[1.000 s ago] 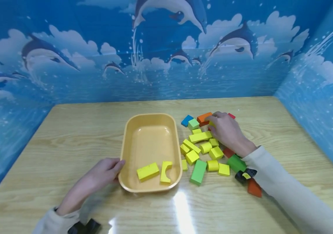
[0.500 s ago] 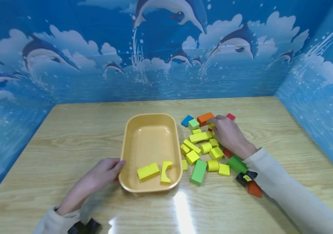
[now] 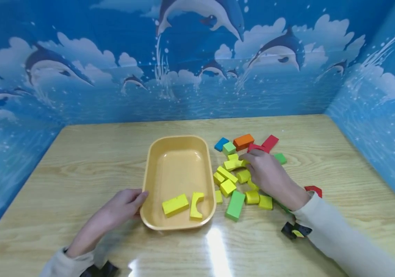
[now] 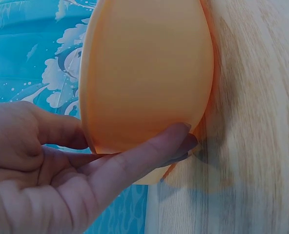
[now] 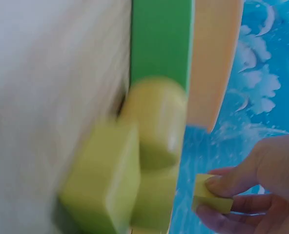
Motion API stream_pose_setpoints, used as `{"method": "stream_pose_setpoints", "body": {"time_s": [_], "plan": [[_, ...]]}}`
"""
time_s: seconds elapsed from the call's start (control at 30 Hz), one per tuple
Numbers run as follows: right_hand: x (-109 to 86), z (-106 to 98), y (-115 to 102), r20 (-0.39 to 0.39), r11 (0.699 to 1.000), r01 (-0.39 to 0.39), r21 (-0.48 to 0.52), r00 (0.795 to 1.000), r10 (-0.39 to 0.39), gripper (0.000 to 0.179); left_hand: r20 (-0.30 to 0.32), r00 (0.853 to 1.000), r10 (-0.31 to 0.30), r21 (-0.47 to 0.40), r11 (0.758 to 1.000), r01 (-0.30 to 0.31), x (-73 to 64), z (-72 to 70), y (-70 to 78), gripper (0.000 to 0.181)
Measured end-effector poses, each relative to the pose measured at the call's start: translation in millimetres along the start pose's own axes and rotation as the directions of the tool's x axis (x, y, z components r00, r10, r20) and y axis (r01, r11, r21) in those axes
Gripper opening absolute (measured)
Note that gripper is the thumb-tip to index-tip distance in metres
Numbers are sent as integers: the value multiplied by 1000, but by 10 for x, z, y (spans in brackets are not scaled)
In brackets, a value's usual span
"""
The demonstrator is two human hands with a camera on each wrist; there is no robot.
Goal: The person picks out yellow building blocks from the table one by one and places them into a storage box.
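Observation:
My left hand [image 3: 123, 207] grips the near left side of a light orange plastic tray [image 3: 178, 167], thumb at the rim. In the left wrist view its fingers lie along the outer wall. Inside the tray are a yellow rectangular block [image 3: 175, 205] and a yellow arch block [image 3: 195, 206]. My right hand [image 3: 270, 171], over the pile right of the tray, pinches a small yellow block [image 5: 210, 196] between thumb and fingers, as the right wrist view shows. Under and around that hand lie several yellow blocks, among them a cylinder [image 3: 251, 197] and a long flat arch [image 3: 233, 165].
Beyond the yellow pieces lie a blue block [image 3: 221, 144], an orange block [image 3: 243, 142] and a red block [image 3: 270, 142]. A green block [image 3: 235, 206] lies near the tray's right side. A dolphin-print backdrop [image 3: 190, 96] surrounds the wooden table [image 3: 97, 157].
My right hand has drawn back toward me from the far end of the pile, pinching a yellow block. Red and green blocks behind it now show. The left hand and tray stay put.

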State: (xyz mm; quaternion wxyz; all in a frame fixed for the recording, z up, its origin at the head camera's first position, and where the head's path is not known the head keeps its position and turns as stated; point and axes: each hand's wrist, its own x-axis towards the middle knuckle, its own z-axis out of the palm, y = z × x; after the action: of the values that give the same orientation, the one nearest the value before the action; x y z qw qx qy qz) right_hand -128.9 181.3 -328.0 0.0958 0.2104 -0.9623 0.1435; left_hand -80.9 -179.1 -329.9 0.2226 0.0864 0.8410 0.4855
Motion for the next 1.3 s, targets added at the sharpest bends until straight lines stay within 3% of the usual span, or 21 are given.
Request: {"method": "stream_pose_setpoints", "body": {"time_s": [0.17, 0.27, 0.4, 0.5, 0.6, 0.7, 0.83, 1.03, 1.3], "plan": [[-186, -7, -285, -57, 991, 125, 45, 991, -122, 31, -14, 1000, -3, 28, 1000, 3, -38, -41, -10, 33], [-262, -13, -486, -95, 967, 230, 106, 971, -220, 35, -12, 1000, 5, 30, 1000, -5, -44, -64, -19, 33], [-277, 19, -719, -166, 896, 407, 176, 910, -380, 37, -13, 1000, 20, 21, 1000, -20, -37, -61, -24, 33], [-232, 67, -822, -179, 848, 497, 185, 865, -468, 37, -13, 1000, 12, 7, 1000, -12, -24, -30, -10, 32], [-208, 99, -859, -129, 836, 528, 151, 849, -513, 41, -3, 1000, 12, 3, 1000, -12, -6, 5, 9, 32], [-218, 100, -864, -50, 836, 539, 102, 842, -537, 45, -5, 1000, 23, 35, 999, -23, 7, 16, 28, 32], [-223, 73, -870, 41, 854, 515, 71, 854, -518, 37, -14, 999, 41, 66, 997, -40, 9, -4, 50, 32], [-219, 81, -870, 173, 872, 488, 23, 857, -484, 28, 7, 1000, 15, 27, 1000, -16, 2, -7, 51, 34], [-223, 109, -865, 190, 872, 489, 6, 856, -481, 27, -2, 1000, -10, 19, 1000, 10, -7, 14, 19, 35]]}}
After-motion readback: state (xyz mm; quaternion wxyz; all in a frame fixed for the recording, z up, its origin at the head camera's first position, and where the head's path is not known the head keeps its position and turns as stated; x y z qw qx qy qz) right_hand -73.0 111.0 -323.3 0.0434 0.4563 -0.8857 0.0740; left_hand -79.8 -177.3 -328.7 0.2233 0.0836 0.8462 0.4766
